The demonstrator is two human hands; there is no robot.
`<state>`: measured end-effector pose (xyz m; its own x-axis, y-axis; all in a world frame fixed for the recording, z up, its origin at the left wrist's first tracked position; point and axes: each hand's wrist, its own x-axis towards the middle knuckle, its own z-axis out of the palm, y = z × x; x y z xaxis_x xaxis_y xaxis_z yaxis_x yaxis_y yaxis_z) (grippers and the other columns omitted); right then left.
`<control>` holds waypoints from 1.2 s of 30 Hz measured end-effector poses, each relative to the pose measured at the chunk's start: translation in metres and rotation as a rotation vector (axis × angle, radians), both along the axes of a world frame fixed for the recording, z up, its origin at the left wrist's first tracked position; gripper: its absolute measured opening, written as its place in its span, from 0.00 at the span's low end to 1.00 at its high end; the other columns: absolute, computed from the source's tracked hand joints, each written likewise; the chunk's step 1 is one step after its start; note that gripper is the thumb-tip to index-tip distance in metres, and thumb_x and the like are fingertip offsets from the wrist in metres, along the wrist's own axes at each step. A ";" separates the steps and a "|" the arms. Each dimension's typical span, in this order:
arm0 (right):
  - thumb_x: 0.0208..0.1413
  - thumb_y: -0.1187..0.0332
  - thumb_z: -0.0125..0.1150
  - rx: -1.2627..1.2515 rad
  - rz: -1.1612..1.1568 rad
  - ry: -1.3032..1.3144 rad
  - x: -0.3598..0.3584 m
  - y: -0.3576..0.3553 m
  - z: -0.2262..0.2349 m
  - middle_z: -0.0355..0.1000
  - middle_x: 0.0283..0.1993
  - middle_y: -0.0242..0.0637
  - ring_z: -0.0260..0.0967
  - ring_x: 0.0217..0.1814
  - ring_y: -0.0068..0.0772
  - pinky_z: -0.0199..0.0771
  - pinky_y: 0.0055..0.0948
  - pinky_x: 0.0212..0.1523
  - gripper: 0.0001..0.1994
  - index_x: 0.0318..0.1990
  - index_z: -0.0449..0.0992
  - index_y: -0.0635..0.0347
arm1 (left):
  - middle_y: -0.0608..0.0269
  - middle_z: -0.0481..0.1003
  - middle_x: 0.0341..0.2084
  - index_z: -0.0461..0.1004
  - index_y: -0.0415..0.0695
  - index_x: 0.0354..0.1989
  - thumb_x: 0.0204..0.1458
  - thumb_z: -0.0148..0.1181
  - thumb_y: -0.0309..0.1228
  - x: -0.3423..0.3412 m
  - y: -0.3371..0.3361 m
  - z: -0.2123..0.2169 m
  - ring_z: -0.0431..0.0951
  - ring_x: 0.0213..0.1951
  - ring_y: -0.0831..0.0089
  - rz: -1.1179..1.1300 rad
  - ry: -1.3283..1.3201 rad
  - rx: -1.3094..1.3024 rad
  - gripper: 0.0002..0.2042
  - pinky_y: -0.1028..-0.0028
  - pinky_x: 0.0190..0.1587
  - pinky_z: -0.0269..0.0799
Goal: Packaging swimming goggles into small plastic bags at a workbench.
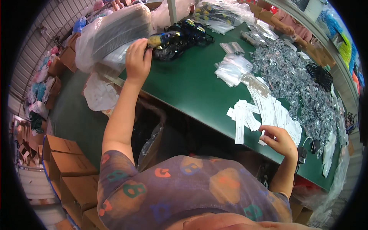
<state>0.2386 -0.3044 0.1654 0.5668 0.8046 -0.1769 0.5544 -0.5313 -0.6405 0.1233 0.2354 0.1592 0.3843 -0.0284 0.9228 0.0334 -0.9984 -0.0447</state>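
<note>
My left hand point(138, 61) reaches to the far left corner of the green table. Its curled fingers close on the end of a dark strip with a yellow pattern point(156, 40), part of a shiny black bundle point(170, 50). What the bundle is made up of is hard to make out. Over the front edge, on the right, my right hand point(279, 141) hovers with its fingers bent and apart, holding nothing. Just beyond its fingertips lie fanned-out white paper strips point(274, 113), with a few looser strips point(239, 122) to their left.
Clear plastic bags point(234, 69) lie mid-table, left of a wide heap of shiny clear wrapped pieces point(281, 61). A large plastic-wrapped stack point(122, 32) stands by the left corner. Cardboard boxes point(78, 165) are at lower left. Across the table, another person's hands point(289, 31) are visible.
</note>
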 end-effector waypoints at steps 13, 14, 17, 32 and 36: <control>0.60 0.61 0.65 0.054 0.257 -0.140 -0.020 0.041 -0.005 0.78 0.34 0.42 0.77 0.36 0.47 0.77 0.40 0.39 0.15 0.52 0.79 0.53 | 0.60 0.80 0.39 0.76 0.38 0.51 0.68 0.54 0.28 -0.010 -0.022 -0.010 0.79 0.38 0.72 -0.325 0.155 -0.726 0.09 0.74 0.44 0.75; 0.60 0.61 0.65 0.052 0.255 -0.141 -0.019 0.039 -0.007 0.78 0.34 0.42 0.77 0.36 0.47 0.77 0.40 0.39 0.15 0.52 0.79 0.53 | 0.63 0.79 0.37 0.76 0.39 0.51 0.68 0.54 0.29 -0.007 -0.014 -0.009 0.77 0.37 0.77 -0.380 0.036 -0.732 0.10 0.75 0.42 0.75; 0.59 0.61 0.66 0.024 0.283 -0.100 -0.024 0.037 -0.013 0.78 0.33 0.43 0.77 0.36 0.48 0.77 0.41 0.39 0.15 0.52 0.79 0.54 | 0.62 0.80 0.36 0.77 0.39 0.49 0.69 0.54 0.35 -0.004 0.019 0.000 0.77 0.34 0.75 -0.208 0.034 -0.755 0.12 0.73 0.41 0.75; 0.60 0.60 0.65 0.029 0.257 -0.111 -0.037 0.040 -0.032 0.79 0.35 0.42 0.78 0.38 0.48 0.77 0.41 0.41 0.15 0.51 0.79 0.55 | 0.64 0.79 0.36 0.76 0.40 0.48 0.70 0.52 0.40 -0.009 -0.012 0.016 0.79 0.38 0.77 -0.784 0.808 -1.278 0.15 0.73 0.37 0.79; 0.59 0.63 0.67 -0.004 0.285 -0.086 -0.047 0.041 -0.031 0.78 0.35 0.42 0.77 0.38 0.45 0.77 0.39 0.41 0.15 0.52 0.79 0.56 | 0.66 0.78 0.35 0.77 0.39 0.47 0.70 0.51 0.39 0.010 0.047 -0.025 0.78 0.36 0.77 -0.352 0.681 -1.115 0.15 0.73 0.34 0.78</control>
